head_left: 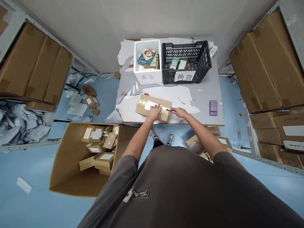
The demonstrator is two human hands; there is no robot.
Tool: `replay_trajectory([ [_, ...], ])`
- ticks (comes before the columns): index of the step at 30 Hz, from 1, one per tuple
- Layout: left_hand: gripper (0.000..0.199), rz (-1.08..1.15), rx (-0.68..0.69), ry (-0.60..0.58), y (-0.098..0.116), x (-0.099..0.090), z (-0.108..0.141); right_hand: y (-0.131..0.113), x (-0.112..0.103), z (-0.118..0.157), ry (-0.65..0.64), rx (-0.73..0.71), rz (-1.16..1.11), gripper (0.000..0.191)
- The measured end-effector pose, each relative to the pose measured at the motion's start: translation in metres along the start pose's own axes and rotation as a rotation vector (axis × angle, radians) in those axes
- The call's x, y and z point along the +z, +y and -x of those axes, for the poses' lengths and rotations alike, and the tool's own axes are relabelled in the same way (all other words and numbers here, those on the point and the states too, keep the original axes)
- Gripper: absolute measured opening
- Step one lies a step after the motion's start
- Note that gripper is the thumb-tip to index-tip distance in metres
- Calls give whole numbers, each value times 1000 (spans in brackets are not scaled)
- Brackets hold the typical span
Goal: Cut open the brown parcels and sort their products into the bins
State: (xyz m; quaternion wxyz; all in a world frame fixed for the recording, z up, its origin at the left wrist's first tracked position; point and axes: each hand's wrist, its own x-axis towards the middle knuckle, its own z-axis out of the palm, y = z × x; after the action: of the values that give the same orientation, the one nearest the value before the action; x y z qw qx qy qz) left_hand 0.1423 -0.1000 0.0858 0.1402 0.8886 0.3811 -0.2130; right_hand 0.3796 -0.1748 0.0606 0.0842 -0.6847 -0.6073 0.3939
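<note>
A taped cardboard box (142,109) lies at a slant near the table's front edge, with a white label and shiny yellowish tape across its top. My left hand (155,112) holds it from above, its fingers bent over the label and tape. At the box's right end, my right hand (180,112) is closed around a small red-and-black cutter (171,110). The cutter's tip points left and meets the tape at that end. Whether the blade has gone through the tape is too small to tell.
Behind the box stand a white foam box (148,77) with books and a black plastic crate (204,71) with small packets. A phone-like purple object (213,108) lies right. A big carton (71,177) of parcels stands lower left; shelves of cartons (268,60) flank both sides.
</note>
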Motion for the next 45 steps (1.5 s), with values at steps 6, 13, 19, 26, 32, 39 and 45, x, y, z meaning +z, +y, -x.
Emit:
replay_trajectory([
  [6,125,-9,-1,-15,-1,1,1,10,-7,3,-237,117,-315,28],
  [13,128,53,9,-18,-3,2,-2,8,18,26,-228,280,-647,34],
  [19,131,48,0,-16,-3,2,-4,0,32,35,-203,293,-696,36],
  [26,138,89,-13,-20,-8,5,-13,-2,37,39,-193,238,-657,36],
  [32,131,73,-77,29,6,9,-3,6,30,47,-189,211,-529,33],
  [39,101,264,-185,108,3,9,1,17,7,47,79,228,-245,31],
  [45,118,220,-106,59,-29,3,-29,17,-4,40,145,222,-148,36],
])
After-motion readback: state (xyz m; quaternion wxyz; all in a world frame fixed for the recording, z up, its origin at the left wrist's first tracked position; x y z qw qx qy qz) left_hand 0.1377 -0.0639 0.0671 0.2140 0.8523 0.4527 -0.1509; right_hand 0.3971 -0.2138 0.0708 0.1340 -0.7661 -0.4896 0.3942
